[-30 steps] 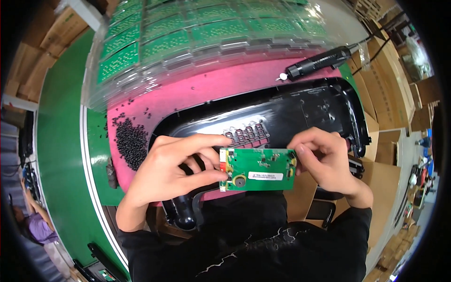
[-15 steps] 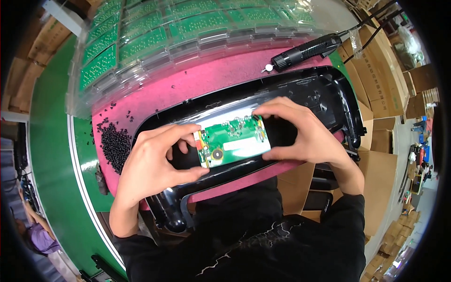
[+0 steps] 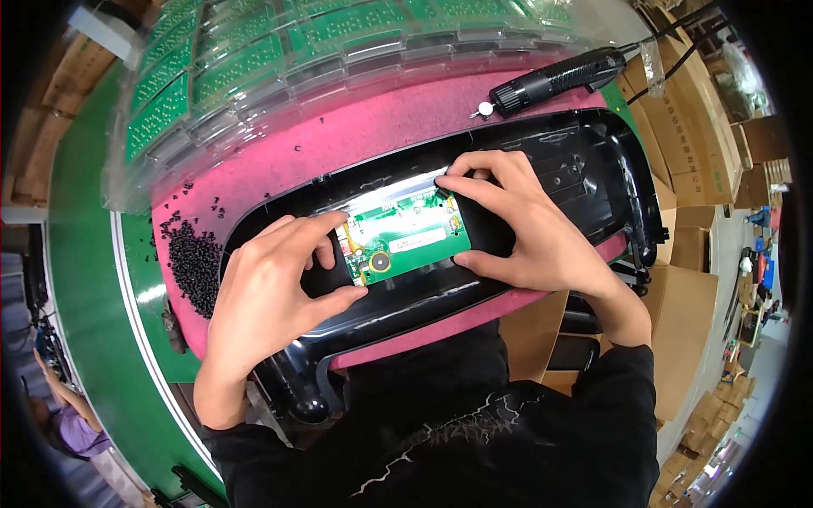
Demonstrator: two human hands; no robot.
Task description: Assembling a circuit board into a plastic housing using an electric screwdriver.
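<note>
Between my two hands is a green circuit board (image 3: 415, 254) with a white label and a small round black part near its left edge. My left hand (image 3: 275, 275) grips the board's left end between thumb and fingers. On its right end, the thumb and forefinger of my right hand (image 3: 525, 224) pinch the opposite corners. Beneath the board lies a long black plastic housing (image 3: 550, 169), hollow side up. I cannot tell whether the board touches the housing's floor.
A pile of small black screws (image 3: 193, 262) lies on the pink mat (image 3: 373, 114), left of the housing. A black electric screwdriver (image 3: 559, 80) rests beyond the housing at the right. Clear plastic trays (image 3: 279, 106) of green boards stand at the back. Cardboard boxes (image 3: 677, 161) line the right side.
Both hands have moved the circuit board slightly left and away from me, over the housing. The view has also shifted a little. My grip on the board stays the same.
</note>
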